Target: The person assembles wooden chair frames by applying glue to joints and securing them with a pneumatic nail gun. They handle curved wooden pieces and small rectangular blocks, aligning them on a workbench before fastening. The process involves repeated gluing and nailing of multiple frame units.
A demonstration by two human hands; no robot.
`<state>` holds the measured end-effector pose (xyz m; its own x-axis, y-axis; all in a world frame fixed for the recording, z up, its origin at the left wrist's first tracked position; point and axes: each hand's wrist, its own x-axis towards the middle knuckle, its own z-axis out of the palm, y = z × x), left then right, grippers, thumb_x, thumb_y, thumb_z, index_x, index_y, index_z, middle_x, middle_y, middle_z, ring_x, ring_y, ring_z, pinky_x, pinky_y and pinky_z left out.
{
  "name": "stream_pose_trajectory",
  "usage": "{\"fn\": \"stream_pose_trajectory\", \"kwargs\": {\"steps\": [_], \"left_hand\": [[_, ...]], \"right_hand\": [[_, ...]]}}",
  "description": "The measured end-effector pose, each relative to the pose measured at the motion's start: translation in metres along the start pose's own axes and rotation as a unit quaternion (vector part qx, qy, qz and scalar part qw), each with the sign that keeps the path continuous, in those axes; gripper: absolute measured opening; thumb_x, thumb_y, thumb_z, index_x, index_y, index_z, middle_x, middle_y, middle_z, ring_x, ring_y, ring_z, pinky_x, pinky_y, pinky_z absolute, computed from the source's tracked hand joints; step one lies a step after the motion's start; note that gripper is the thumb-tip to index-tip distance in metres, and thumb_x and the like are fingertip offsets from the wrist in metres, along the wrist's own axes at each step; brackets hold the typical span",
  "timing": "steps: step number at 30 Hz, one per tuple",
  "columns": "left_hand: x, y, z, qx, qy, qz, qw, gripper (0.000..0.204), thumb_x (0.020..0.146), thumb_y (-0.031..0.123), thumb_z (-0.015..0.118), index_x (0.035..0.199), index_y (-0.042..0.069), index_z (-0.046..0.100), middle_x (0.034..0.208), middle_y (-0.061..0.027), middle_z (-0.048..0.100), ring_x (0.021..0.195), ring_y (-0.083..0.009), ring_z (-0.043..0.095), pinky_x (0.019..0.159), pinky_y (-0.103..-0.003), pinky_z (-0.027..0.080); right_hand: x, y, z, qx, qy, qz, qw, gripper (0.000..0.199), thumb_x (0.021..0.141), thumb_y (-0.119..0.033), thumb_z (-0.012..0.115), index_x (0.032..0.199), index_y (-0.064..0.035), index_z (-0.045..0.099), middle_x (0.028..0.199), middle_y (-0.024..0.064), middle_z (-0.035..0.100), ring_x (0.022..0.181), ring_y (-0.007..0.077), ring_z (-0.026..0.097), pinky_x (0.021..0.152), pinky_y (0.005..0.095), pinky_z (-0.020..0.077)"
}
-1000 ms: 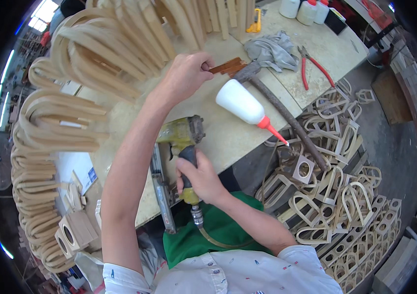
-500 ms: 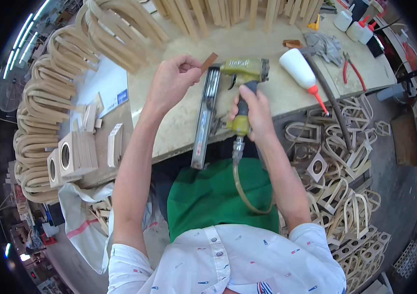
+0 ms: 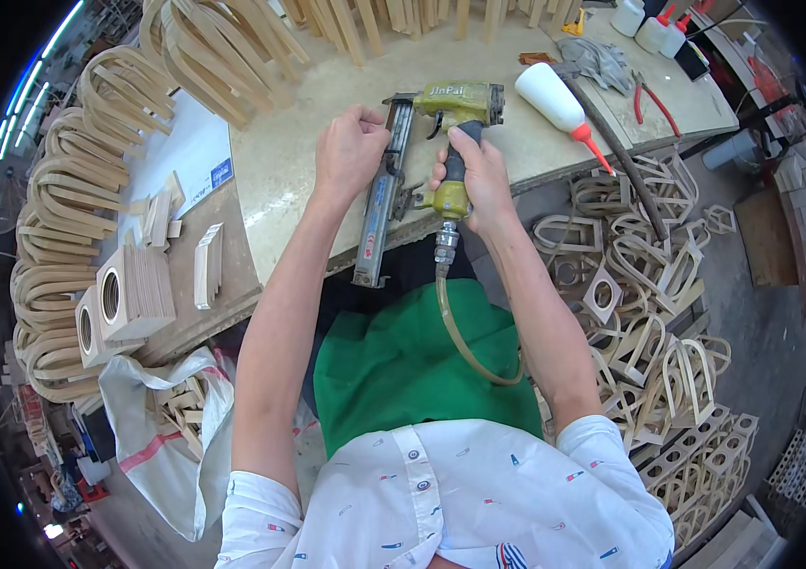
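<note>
My right hand [image 3: 481,177] wraps round the dark handle of a yellow-green air nail gun [image 3: 446,98] at the bench's front edge. The gun's long metal magazine [image 3: 376,223] points toward me, its lower end past the edge. A clear air hose [image 3: 452,334] runs from the handle's metal coupling down over my green apron. My left hand [image 3: 353,152] is closed with its fingers curled, right beside the upper part of the magazine. Whatever its fingers hold is hidden. A white glue bottle [image 3: 549,97] with a red nozzle lies to the gun's right.
Bent wooden arches [image 3: 62,194] line the bench's left and far sides. Square wooden pieces with round holes [image 3: 136,294] stand stacked at left. Red-handled pliers [image 3: 654,107], a grey glove [image 3: 600,64] and a dark bar [image 3: 616,142] lie at right. Wooden frames [image 3: 650,256] pile up below.
The nail gun and both hands have shifted slightly left and away from me. The brown strip seen in my left fingers is now out of sight, and that hand has closed further.
</note>
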<state>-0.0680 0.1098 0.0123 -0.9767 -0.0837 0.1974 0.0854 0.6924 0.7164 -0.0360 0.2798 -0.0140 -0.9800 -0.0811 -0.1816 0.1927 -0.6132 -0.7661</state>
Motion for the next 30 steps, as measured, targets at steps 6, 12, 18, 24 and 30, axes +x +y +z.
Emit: {"fn": "stream_pose_trajectory", "kwargs": {"steps": [6, 12, 18, 24, 30], "left_hand": [[-0.001, 0.001, 0.005, 0.092, 0.019, 0.010, 0.996, 0.025, 0.073, 0.011, 0.061, 0.095, 0.000, 0.068, 0.076, -0.0137, 0.068, 0.073, -0.0263, 0.067, 0.069, -0.037, 0.051], [-0.005, 0.009, 0.009, 0.140, 0.036, 0.039, 0.989, 0.026, 0.072, 0.010, 0.061, 0.095, 0.000, 0.068, 0.076, -0.0151, 0.067, 0.074, -0.0298, 0.067, 0.071, -0.040, 0.051], [-0.002, 0.004, 0.012, 0.061, -0.010, -0.020, 0.998, 0.024, 0.074, 0.013, 0.067, 0.094, 0.000, 0.068, 0.075, -0.0104, 0.067, 0.070, -0.0223, 0.066, 0.066, -0.035, 0.050], [-0.003, 0.004, 0.007, -0.016, -0.045, -0.078, 0.996, 0.025, 0.078, 0.014, 0.070, 0.099, 0.002, 0.067, 0.081, -0.0110, 0.067, 0.076, -0.0224, 0.062, 0.071, -0.035, 0.050], [-0.026, 0.000, 0.007, 0.084, 0.008, 0.254, 0.963, 0.033, 0.089, 0.016, 0.062, 0.120, 0.008, 0.061, 0.107, -0.0143, 0.066, 0.109, -0.0338, 0.054, 0.093, -0.041, 0.042]], "right_hand": [[0.001, 0.002, -0.002, 0.005, -0.012, -0.003, 1.000, 0.022, 0.094, -0.023, 0.057, 0.091, -0.0037, 0.047, 0.074, 0.0060, 0.054, 0.057, 0.0141, 0.057, 0.050, 0.0315, 0.0527], [0.003, 0.004, -0.005, 0.020, -0.024, 0.002, 0.999, 0.023, 0.093, -0.022, 0.059, 0.095, -0.0041, 0.045, 0.076, 0.0064, 0.053, 0.057, 0.0143, 0.056, 0.049, 0.0306, 0.0508], [0.003, 0.003, -0.005, 0.017, -0.020, 0.003, 1.000, 0.023, 0.093, -0.022, 0.059, 0.095, -0.0041, 0.045, 0.076, 0.0063, 0.053, 0.058, 0.0143, 0.056, 0.049, 0.0306, 0.0508], [0.001, 0.001, -0.004, 0.021, -0.019, 0.005, 1.000, 0.023, 0.093, -0.022, 0.059, 0.097, -0.0039, 0.045, 0.077, 0.0063, 0.053, 0.058, 0.0144, 0.056, 0.049, 0.0305, 0.0507], [0.002, 0.003, -0.004, 0.011, -0.014, -0.002, 1.000, 0.022, 0.094, -0.023, 0.057, 0.094, -0.0038, 0.047, 0.076, 0.0057, 0.054, 0.057, 0.0138, 0.058, 0.049, 0.0305, 0.0530]]}}
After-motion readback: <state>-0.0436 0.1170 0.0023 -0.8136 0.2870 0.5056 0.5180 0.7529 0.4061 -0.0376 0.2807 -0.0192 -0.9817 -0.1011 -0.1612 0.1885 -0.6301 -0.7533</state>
